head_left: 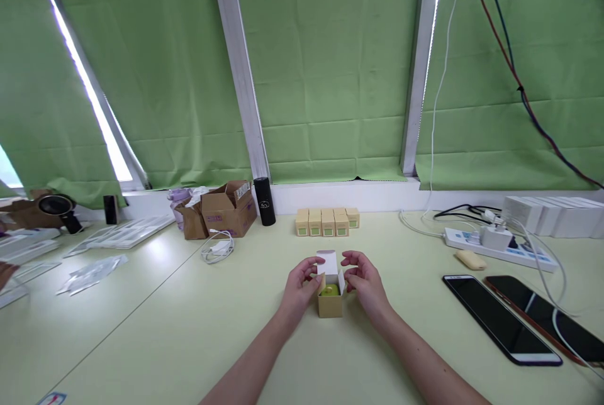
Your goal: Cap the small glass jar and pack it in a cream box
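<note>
A small tan cardboard box point(330, 306) stands on the table with its top open. Its white-lined lid point(327, 264) is raised at the back, and side flaps stick up. Inside sits a yellow-green item point(330, 290) whose kind I cannot make out. My left hand point(302, 285) pinches the box's left flap between thumb and fingers. On the other side, my right hand point(364, 280) is beside the right flap point(341, 280), its fingers curved and apart; whether the thumb touches the flap I cannot tell.
Several closed tan boxes point(328, 224) stand in rows behind. Left are a black cylinder point(265, 202), an opened brown carton point(229, 210) and a white cable point(219, 246). Right are a power strip point(500, 249), two phones point(503, 320) point(550, 314) and white boxes point(557, 216).
</note>
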{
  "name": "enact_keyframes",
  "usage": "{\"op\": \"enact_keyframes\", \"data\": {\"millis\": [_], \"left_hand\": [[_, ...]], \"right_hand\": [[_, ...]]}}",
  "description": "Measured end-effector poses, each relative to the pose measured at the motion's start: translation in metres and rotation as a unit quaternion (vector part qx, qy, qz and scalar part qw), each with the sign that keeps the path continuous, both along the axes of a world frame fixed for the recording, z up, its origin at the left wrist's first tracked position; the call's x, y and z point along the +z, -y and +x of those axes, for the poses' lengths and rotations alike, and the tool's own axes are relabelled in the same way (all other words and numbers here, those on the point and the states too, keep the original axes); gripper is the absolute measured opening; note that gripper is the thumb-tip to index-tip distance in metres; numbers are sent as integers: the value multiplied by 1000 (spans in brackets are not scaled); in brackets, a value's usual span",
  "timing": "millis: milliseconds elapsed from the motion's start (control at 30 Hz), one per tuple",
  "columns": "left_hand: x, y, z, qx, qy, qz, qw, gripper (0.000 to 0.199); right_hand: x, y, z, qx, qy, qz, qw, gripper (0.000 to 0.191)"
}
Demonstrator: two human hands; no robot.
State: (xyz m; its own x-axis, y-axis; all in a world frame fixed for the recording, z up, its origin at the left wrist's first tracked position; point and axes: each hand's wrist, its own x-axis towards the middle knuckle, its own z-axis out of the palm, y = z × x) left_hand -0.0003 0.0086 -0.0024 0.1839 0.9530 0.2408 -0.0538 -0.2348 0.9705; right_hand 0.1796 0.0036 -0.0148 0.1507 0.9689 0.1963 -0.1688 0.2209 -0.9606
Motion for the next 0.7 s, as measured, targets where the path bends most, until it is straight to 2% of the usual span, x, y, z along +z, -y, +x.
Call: {"op": "enact_keyframes", "data": {"millis": [500,700], "left_hand": [[-7,-3,0,-15,-30,21,999,35],[-9,-3,0,-18,-36,25,999,34]], "right_hand": [[1,1,0,25,-22,-22,999,51],[6,7,-3,52,-18,-24,998,52]]}}
